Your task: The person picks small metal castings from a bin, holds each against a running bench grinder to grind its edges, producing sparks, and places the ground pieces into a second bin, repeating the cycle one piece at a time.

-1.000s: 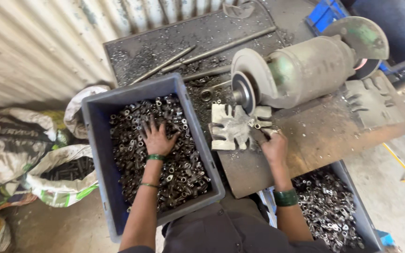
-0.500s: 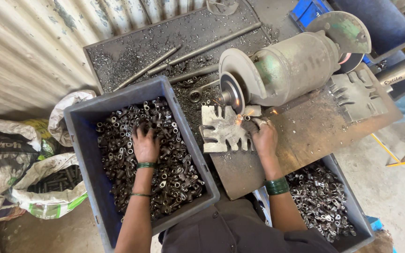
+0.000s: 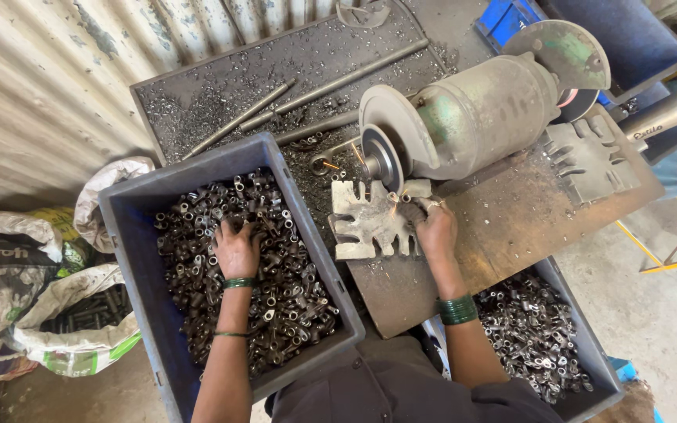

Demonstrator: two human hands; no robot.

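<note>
My left hand point(image 3: 236, 248) lies palm down on a heap of small dark metal parts point(image 3: 276, 290) in a grey plastic crate point(image 3: 131, 258), fingers curled into the pieces. My right hand point(image 3: 435, 229) holds a small metal part against the spinning wheel point(image 3: 383, 157) of a bench grinder point(image 3: 479, 113), with sparks at the contact. It rests by a notched metal tool rest point(image 3: 366, 223). Green bangles ring both wrists.
A second crate of parts point(image 3: 538, 337) sits at lower right. Long steel rods point(image 3: 331, 86) lie on a filings-covered tray behind. Sacks point(image 3: 33, 298) lie at left beside a corrugated wall. Another notched plate point(image 3: 589, 160) sits right of the grinder on the rusty bench.
My left hand has closed down into the parts in the crate. My right hand has moved up to the grinding wheel, and sparks now show.
</note>
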